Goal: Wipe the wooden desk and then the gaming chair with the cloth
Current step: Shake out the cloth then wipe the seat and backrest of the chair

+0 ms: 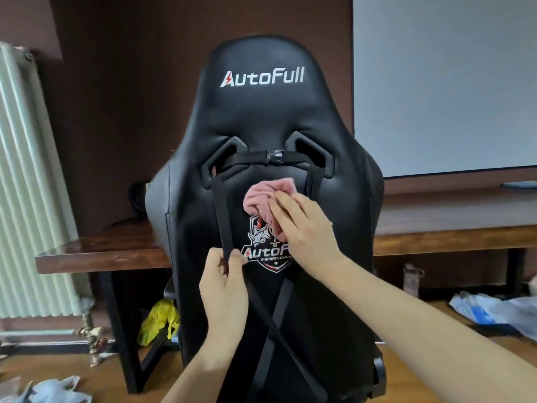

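Note:
The back of a black gaming chair [261, 117] with white AutoFull lettering fills the middle of the view. A crumpled pink cloth [261, 196] lies against the backrest just above the crest logo. My right hand [302, 225] presses the cloth flat with straight fingers. My left hand [223, 283] pinches a black strap [222, 216] that hangs down the left of the backrest, holding it aside. The wooden desk [98, 251] stands behind the chair, its top showing on both sides.
A white radiator [26, 175] stands at the left wall. A pale screen [444, 82] hangs at the upper right. Plastic bags [494, 312] lie on the floor at right and lower left; a yellow bag [158, 321] sits under the desk.

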`<state>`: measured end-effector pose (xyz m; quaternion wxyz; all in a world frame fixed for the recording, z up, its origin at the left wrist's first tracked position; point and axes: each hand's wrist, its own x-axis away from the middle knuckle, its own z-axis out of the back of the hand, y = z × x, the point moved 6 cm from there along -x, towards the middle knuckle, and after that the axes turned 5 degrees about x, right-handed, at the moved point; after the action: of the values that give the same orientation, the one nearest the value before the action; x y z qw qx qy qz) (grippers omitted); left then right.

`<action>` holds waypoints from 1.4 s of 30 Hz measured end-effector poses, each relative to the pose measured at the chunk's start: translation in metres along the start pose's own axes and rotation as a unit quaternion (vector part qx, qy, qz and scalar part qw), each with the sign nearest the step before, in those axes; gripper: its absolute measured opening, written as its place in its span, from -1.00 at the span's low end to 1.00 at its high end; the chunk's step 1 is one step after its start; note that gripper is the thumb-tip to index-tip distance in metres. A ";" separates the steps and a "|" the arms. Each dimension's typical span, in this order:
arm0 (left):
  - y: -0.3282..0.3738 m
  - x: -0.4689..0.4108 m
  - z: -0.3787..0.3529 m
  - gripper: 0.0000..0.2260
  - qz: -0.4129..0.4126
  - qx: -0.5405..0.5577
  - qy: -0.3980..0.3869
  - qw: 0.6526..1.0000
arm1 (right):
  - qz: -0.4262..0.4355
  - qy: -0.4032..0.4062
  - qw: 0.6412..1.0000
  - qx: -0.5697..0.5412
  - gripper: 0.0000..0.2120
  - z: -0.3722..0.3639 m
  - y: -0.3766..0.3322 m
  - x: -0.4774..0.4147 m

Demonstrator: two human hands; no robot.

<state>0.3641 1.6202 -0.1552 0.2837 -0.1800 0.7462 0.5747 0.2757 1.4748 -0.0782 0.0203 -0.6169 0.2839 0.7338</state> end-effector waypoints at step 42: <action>-0.025 0.013 0.049 -0.87 0.116 -0.052 -0.080 0.989 | 0.032 -0.083 0.989 -0.114 -0.69 -0.028 -0.068 0.142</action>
<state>0.3798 1.6612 -0.1911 0.2640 -0.0604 0.7059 0.6544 0.2925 1.4741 -0.2368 -0.0500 -0.5427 0.2147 0.8105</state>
